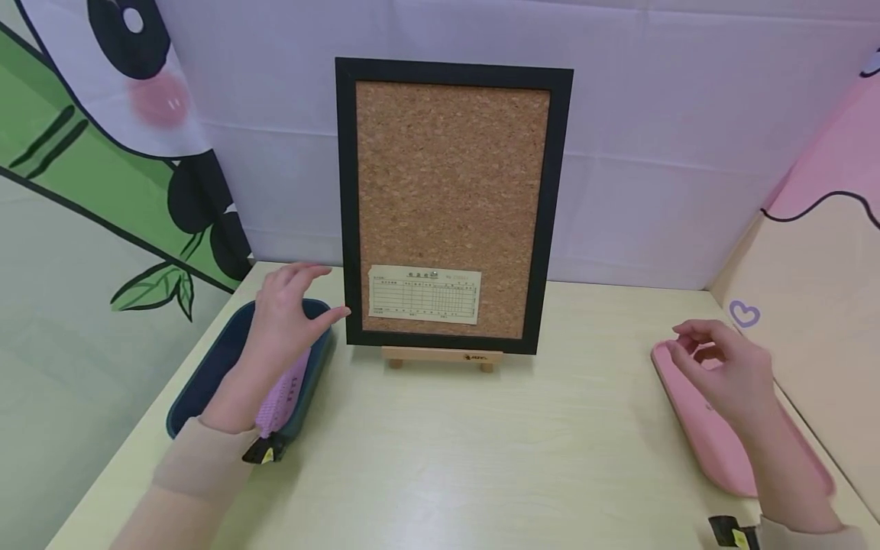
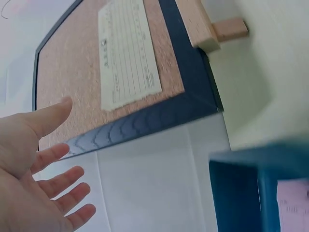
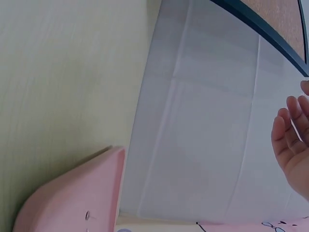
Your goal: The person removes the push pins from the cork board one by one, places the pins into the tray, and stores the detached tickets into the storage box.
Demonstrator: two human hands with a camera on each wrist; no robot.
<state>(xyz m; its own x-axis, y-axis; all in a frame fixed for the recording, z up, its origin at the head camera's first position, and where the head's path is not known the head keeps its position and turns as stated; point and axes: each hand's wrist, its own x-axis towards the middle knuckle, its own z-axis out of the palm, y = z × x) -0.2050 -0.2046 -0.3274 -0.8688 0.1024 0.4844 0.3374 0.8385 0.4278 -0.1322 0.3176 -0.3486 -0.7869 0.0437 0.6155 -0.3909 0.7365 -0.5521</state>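
Note:
A black-framed cork board (image 1: pixel 454 176) stands on a small wooden easel (image 1: pixel 440 354). Near its bottom left, a pale printed slip (image 1: pixel 425 295) is fixed by a pin (image 1: pixel 434 274) at the top edge. My left hand (image 1: pixel 285 313) is raised beside the frame's lower left side, thumb and fingers spread and holding nothing. Its thumb tip is close to the frame; whether they touch I cannot tell. Over the pink tray (image 1: pixel 722 451) hovers my right hand (image 1: pixel 736 370), fingers loosely bent, with nothing visible in it. A small pin (image 3: pixel 87 215) shows in that tray.
Under the left forearm lies a dark blue tray (image 1: pixel 206 370) with a purple printed item (image 1: pixel 285 393) in it. Light wood tabletop (image 1: pixel 509 458) stretches between the two trays. A lilac cloth backdrop (image 1: pixel 639 214) hangs behind the board.

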